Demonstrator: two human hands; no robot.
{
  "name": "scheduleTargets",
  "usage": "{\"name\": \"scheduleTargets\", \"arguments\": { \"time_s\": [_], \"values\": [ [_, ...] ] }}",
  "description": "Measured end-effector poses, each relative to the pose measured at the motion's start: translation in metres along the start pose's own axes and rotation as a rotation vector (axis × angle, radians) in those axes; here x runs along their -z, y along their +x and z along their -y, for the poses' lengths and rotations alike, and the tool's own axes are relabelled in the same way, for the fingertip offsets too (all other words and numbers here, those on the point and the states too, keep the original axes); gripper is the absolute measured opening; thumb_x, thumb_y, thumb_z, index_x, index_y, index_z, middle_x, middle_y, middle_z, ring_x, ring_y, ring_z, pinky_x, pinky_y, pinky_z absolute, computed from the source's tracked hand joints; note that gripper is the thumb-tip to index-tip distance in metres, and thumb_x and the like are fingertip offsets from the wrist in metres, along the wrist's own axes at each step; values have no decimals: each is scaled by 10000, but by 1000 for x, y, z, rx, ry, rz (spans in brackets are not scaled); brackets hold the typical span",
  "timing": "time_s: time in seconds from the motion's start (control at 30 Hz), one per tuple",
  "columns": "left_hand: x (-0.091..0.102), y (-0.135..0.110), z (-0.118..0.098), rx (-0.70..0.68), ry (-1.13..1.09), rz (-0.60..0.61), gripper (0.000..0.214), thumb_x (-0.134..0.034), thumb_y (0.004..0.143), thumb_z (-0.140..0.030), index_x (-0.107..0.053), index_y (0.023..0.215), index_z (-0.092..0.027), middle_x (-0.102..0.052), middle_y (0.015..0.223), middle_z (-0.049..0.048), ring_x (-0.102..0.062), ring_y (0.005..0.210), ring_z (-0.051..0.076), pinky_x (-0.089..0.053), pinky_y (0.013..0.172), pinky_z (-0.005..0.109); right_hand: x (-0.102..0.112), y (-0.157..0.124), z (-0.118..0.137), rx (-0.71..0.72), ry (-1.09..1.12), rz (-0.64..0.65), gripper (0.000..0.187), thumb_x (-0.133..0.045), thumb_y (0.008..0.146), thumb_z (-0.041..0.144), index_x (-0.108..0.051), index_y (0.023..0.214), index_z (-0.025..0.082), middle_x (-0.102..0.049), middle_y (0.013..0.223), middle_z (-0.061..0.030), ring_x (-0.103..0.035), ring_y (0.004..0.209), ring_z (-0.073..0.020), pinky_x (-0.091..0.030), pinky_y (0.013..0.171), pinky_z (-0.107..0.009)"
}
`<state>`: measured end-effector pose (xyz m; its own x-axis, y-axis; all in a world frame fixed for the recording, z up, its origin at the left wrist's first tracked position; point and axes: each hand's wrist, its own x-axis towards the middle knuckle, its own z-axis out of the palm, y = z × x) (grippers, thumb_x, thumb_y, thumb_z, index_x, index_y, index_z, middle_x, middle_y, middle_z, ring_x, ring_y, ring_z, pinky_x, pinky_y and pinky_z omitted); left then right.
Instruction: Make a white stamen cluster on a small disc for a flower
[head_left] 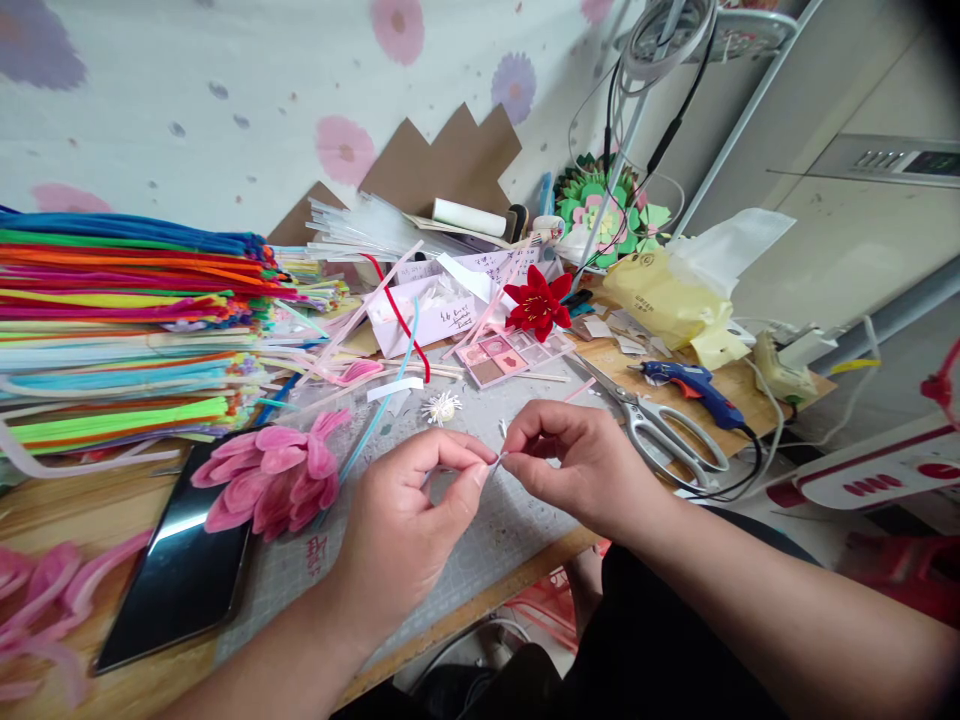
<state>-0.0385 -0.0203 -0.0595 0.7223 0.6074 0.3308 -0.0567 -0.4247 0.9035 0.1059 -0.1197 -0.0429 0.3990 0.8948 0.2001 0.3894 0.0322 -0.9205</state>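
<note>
Over the grey cutting mat (442, 610), my left hand (420, 500) and my right hand (570, 460) meet, fingertips pinched close together. Between them is a small bundle of thin white strands (503, 430), its pale tips poking up past the fingers. Most of it is hidden by my fingertips, so its exact kind is unclear. Just beyond my left hand lies a white stamen cluster (441, 407) with a yellowish middle. Left of that hand, a pink fuzzy-petalled flower (277, 475) rests partly on a black phone or tablet (187, 570).
Bundles of coloured pipe cleaners (127, 300) are stacked at left. A red flower (538, 303) stands behind a makeup palette (495, 358). Scissors (660, 430), a blue glue gun (697, 390) and a yellow tissue pack (667, 290) lie right. Loose pink petals (52, 600) sit front left.
</note>
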Motion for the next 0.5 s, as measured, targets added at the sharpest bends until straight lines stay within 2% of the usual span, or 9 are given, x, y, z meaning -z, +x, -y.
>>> {"name": "scheduleTargets", "arguments": {
  "time_s": [0.13, 0.3, 0.5],
  "values": [
    [1, -3, 0, -46, 6, 17, 145, -573, 849, -122, -626, 766, -228, -698, 867, -21, -651, 848, 128, -495, 783, 234, -1, -2, 2, 27, 4, -6, 53, -618, 713, 183, -585, 675, 166, -595, 633, 2, -539, 573, -109, -463, 564, -249],
    [2, -6, 1, -15, -84, 15, 106, -609, 844, -142, -620, 860, -247, -690, 878, -32, -659, 839, 119, -513, 764, 209, -1, -4, 3, 65, -12, -18, 71, -634, 722, 175, -580, 675, 168, -598, 640, -1, -549, 586, -115, -470, 573, -250],
    [-3, -3, 2, -4, -23, -42, 106, -644, 814, -129, -616, 803, -230, -690, 823, -25, -669, 796, 122, -525, 740, 203, -1, -5, 4, 53, 11, -1, 109, -674, 722, 186, -580, 670, 167, -590, 624, 10, -535, 576, -102, -445, 560, -230]
  ]
}}
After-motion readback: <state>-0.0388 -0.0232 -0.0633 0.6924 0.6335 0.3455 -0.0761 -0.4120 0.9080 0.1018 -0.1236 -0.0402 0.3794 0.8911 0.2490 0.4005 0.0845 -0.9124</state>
